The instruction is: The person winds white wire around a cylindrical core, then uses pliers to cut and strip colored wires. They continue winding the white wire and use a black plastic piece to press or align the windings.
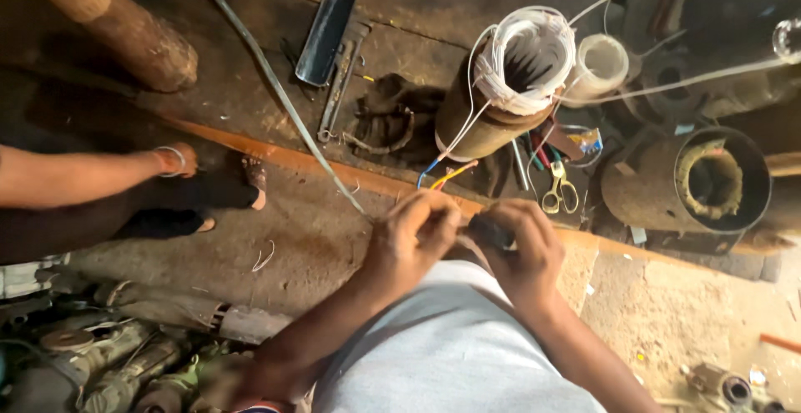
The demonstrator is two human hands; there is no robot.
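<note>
The left hand [410,242] pinches a thin wire end; the right hand [524,250] is clenched around a small dark tool [491,231] just beside it, both close to the body. The wires [442,175] run up to the motor coil [509,79] beyond the hands. A hard tug could tear the white winding or nick insulation. The rusty housing [697,183], right of the hands, holds only a crusted ring. Scissors [559,192] lie between them on the desk [250,88].

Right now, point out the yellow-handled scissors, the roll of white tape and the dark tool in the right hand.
Yellow-handled scissors [560,193]: head view, on the crossing above the handle loops.
Roll of white tape [602,64]: head view, on its front rim.
Dark tool [492,231]: head view, on the handle beside the right hand [526,254].
</note>
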